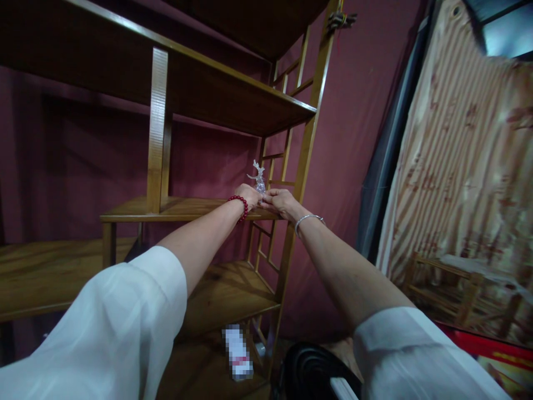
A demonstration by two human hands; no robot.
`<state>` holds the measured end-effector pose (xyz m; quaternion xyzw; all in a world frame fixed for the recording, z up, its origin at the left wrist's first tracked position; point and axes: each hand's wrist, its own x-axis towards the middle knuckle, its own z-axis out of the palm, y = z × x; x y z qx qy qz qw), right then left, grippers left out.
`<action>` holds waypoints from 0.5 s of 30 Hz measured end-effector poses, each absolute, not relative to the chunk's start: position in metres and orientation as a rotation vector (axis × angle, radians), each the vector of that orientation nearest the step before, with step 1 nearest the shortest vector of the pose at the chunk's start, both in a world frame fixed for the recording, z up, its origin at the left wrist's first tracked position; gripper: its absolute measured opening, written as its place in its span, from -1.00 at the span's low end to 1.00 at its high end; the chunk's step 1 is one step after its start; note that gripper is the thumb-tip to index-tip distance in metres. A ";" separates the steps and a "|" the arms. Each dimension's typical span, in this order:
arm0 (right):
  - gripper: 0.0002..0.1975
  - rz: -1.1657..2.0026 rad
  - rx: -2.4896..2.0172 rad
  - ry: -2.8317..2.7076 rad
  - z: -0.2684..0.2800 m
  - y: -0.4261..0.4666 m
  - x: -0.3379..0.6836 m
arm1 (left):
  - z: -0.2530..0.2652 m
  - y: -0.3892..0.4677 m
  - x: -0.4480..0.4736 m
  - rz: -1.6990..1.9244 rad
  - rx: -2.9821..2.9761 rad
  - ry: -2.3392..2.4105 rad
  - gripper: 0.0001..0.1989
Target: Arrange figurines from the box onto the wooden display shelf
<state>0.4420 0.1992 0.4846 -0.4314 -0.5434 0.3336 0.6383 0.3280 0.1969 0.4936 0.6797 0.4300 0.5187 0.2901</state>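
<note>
- A clear, antler-topped, glass-like figurine is held upright at the right end of a brown wooden shelf; whether it is seated cannot be told.
- Its base is pinched by left hand and right hand, not yet released.

On the head feed I have my left hand and right hand pinching the lower part of a clear figurine, with a wooden shelf stretching to the figurine's left. Well right of the figurine I see a striped curtain; well below it, a blurred white item.
</note>
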 end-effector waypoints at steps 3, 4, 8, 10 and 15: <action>-0.82 0.733 -0.996 -1.244 0.484 0.200 0.442 | 0.493 0.199 0.328 1.400 1.835 1.157 -0.81; -0.82 0.721 -1.002 -1.247 0.484 0.201 0.442 | 0.493 0.200 0.328 1.406 1.839 1.161 -0.80; -0.78 0.684 -1.026 -1.273 0.483 0.202 0.442 | 0.491 0.202 0.328 1.413 1.847 1.167 -0.80; -0.77 0.694 -1.027 -1.275 0.482 0.203 0.442 | 0.491 0.203 0.329 1.419 1.849 1.179 -0.80; -0.77 0.711 -1.040 -1.294 0.482 0.204 0.443 | 0.491 0.205 0.328 1.407 1.910 1.236 -0.82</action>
